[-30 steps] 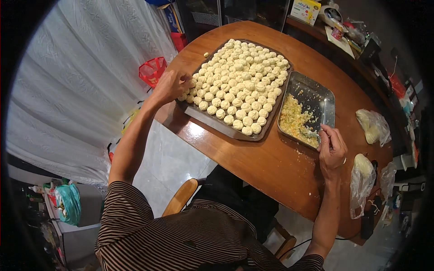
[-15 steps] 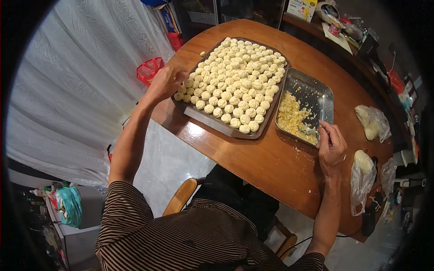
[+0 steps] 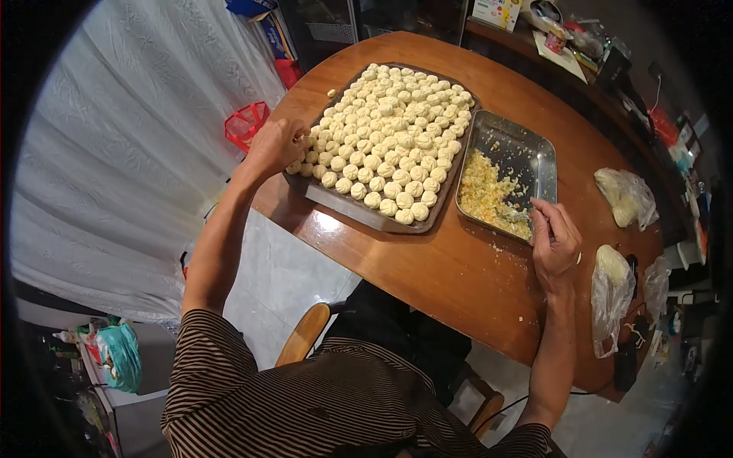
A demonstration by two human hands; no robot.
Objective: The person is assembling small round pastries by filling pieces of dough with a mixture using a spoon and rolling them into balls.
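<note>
Small pale pleated buns (image 3: pixel 382 145) cover a dark baking tray (image 3: pixel 359 217), mostly in close rows, some heaped toward the back. At the tray's left edge is my left hand (image 3: pixel 273 146), its fingers curled together beside the outermost buns; whatever sits between the fingertips is hidden. To the right of the buns, a rectangular metal pan (image 3: pixel 544 164) contains chopped yellow and orange filling (image 3: pixel 482 187). My right hand (image 3: pixel 556 240) is closed at the pan's near right corner, pinching the handle of a metal spoon (image 3: pixel 518 216) that rests in the filling.
All this stands on a rounded wooden table (image 3: pixel 427 252). Two clear plastic bags with pale dough, one farther back (image 3: pixel 622 200) and one nearer (image 3: pixel 611 282), lie at the right. One loose bun (image 3: pixel 331 93) sits beyond the tray's left corner. A wooden chair (image 3: pixel 305 332) is below.
The whole view has shifted slightly, with the tray and pan a little farther left. My left hand's fingers have curled in more at the tray's edge. My right hand stays at the pan's corner.
</note>
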